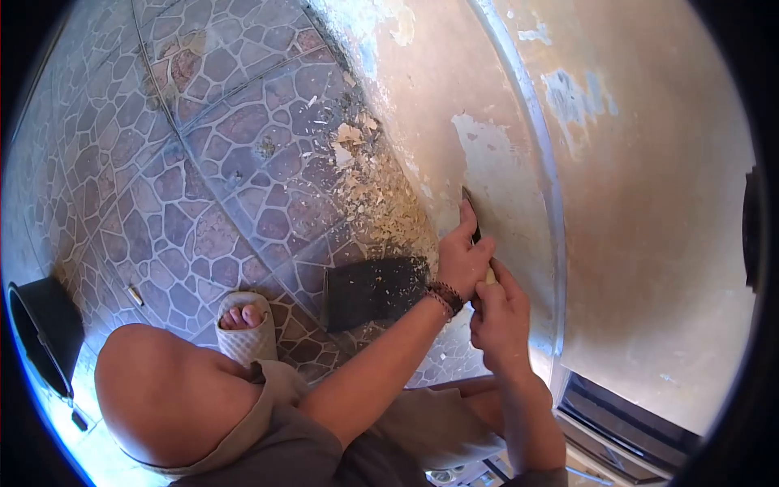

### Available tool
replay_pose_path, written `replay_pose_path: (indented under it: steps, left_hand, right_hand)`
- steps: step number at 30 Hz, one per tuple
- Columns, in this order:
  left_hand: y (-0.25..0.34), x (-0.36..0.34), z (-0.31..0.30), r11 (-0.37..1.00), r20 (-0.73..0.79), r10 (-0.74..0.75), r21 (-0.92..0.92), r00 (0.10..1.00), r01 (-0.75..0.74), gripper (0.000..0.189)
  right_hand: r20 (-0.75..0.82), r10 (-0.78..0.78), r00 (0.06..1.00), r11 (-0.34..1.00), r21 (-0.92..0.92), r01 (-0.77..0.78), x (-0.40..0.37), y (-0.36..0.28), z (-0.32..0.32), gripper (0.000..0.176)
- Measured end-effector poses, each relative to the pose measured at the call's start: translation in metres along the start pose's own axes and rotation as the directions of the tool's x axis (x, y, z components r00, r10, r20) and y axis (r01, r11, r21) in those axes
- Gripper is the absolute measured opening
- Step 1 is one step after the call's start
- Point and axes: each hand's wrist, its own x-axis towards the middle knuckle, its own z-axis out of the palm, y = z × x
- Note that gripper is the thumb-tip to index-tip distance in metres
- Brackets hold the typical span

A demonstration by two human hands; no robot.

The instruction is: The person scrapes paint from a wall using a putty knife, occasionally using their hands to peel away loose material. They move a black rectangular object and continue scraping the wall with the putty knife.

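My left hand (465, 258), with dark bracelets at its wrist, is closed on the blade part of a scraper (475, 235), one finger stretched along it toward the wall. Just below, my right hand (501, 315) wraps round the scraper's light handle (490, 277). The dark tip of the tool touches the tan wall (503, 215), whose paint is peeled in a pale patch (487, 154) above it. Paint flakes (377, 191) lie heaped on the floor along the wall's foot.
A black mat (369, 294) with flakes on it lies by the wall. On the stone-patterned floor (203, 162), a black bucket (49, 329) stands at the far left. My slippered foot (246, 329) is near the mat. A dark-framed window (629, 422) is at lower right.
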Motion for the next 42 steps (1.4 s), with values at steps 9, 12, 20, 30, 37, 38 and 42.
replay_pose_path:
  steps: [9, 12, 20, 30, 37, 38, 42]
  left_hand:
    - [-0.007, -0.011, 0.006, 0.999, -0.009, -0.004, 0.049, 1.0, 0.005, 0.061]
    - [-0.005, -0.002, 0.005, 0.999, -0.002, -0.04, 0.02, 0.999, 0.04, 0.065]
    - [0.01, -0.009, -0.001, 0.996, 0.067, -0.088, 0.024, 0.994, 0.087, 0.066]
    - [0.019, 0.004, -0.008, 0.997, 0.084, -0.047, 0.058, 0.995, 0.042, 0.064]
    - [0.006, 0.012, -0.005, 0.998, -0.002, 0.062, 0.013, 0.998, -0.062, 0.059]
    - [0.003, 0.015, -0.005, 0.999, -0.018, 0.053, 0.011, 0.998, -0.052, 0.058]
    - [0.008, 0.039, -0.033, 0.979, 0.096, -0.202, -0.009, 0.975, 0.204, 0.063]
  right_hand:
    - [0.036, 0.124, 0.992, 0.99, 0.063, -0.126, -0.013, -0.007, -0.023, 0.045]
    - [0.003, 0.048, 0.999, 0.998, 0.034, -0.049, -0.001, -0.001, -0.008, 0.045]
    - [-0.025, 0.053, 0.998, 0.996, 0.075, -0.051, -0.01, 0.001, -0.004, 0.045]
    - [-0.01, 0.064, 0.998, 0.995, 0.072, -0.063, -0.009, -0.014, 0.0, 0.043]
    - [-0.001, 0.007, 1.0, 0.998, 0.07, -0.007, -0.006, -0.016, 0.004, 0.044]
    - [0.015, 0.046, 0.999, 0.998, 0.05, -0.047, -0.003, -0.02, 0.004, 0.043]
    - [0.04, -0.009, 0.999, 1.0, 0.012, 0.009, 0.018, -0.005, 0.015, 0.043]
